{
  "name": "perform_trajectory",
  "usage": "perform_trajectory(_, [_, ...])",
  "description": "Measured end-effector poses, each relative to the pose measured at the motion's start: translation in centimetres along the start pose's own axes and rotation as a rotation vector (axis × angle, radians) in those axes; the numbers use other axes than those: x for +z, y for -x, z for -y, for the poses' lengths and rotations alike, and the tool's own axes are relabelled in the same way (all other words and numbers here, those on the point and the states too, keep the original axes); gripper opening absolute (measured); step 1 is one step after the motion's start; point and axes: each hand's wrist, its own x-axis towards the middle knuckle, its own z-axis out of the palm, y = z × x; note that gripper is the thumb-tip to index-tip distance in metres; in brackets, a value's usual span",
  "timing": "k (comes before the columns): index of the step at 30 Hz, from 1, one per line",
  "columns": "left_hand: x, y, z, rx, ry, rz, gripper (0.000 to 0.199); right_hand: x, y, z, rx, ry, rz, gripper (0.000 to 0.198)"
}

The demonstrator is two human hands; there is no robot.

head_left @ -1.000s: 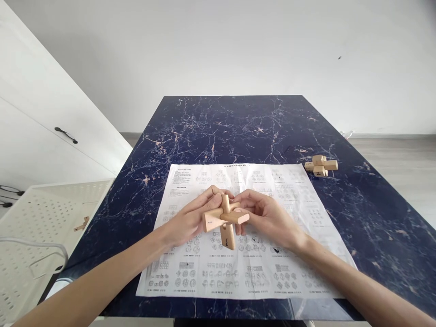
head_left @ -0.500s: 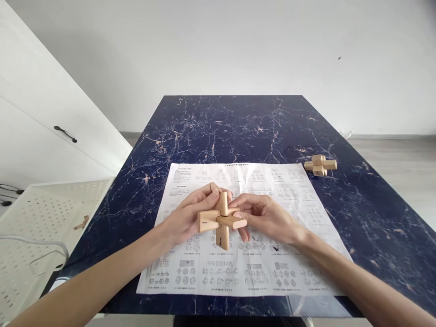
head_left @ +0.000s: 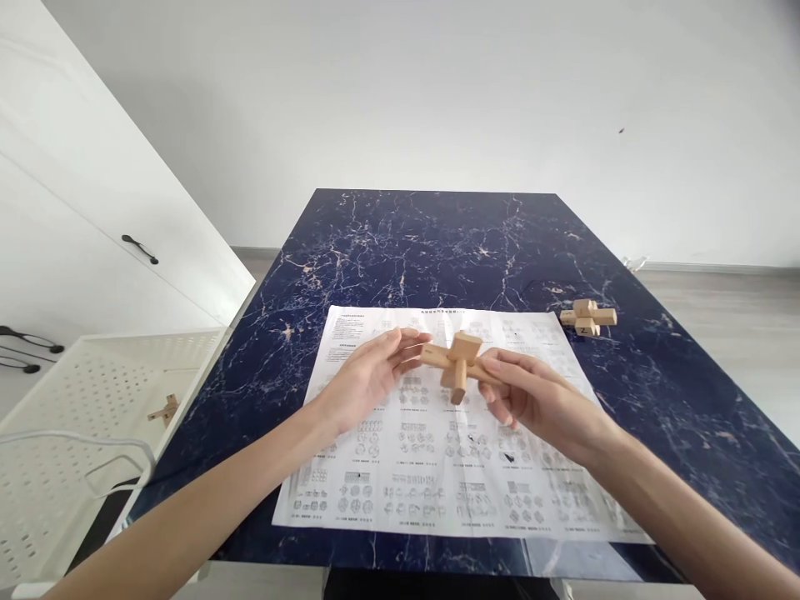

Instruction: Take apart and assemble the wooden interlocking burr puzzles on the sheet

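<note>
A wooden interlocking puzzle [head_left: 461, 357], made of crossed light-brown bars, is held above the printed sheet. My right hand [head_left: 537, 396] pinches the end of one bar between thumb and fingers. Just left of the puzzle, my left hand [head_left: 368, 375] has its fingers stretched out and apart, the fingertips close to a bar's end; whether they touch it I cannot tell. Beneath both hands lies the creased white paper sheet [head_left: 400, 508], covered with small line drawings and text.
Another wooden puzzle [head_left: 587, 317] with numbered bars sits at the sheet's upper right corner on the dark blue marbled table [head_left: 400, 242]. At left stands a white perforated basket [head_left: 47, 450] with a wooden piece [head_left: 163, 411] and a pale cable [head_left: 81, 435]. A white cabinet [head_left: 106, 175] rises behind it.
The puzzle has moved right and slightly up and has turned. My left hand has let go of it and opened, while my right hand keeps its grip. The view has shifted slightly.
</note>
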Motion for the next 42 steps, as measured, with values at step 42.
perform_trajectory(42, [1.3, 10.4, -1.4, 0.078, -1.053, -0.270, 0.030, -6.4, 8.8, -3.2, -0.288, 0.426, -0.968, 0.056])
